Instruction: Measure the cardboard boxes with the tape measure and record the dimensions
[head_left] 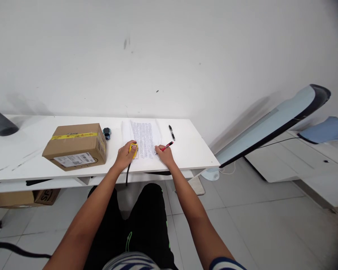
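Note:
A sheet of paper (145,137) covered with handwriting lies on the white table (186,153) in front of me. My right hand (163,153) is closed in a writing grip on a red pen (167,146), its tip at the sheet's lower right. My left hand (125,155) is closed over a small yellow object (133,147) at the sheet's left edge; a dark cord (127,174) hangs down from it over the table's front edge. A black pen (171,132) lies loose to the right of the sheet.
A cardboard box (76,145) with yellow tape and a label sits left of my hands, a small dark object (106,132) beside it. A long grey-blue panel (270,125) leans at the right. More boxes (22,198) lie under the table.

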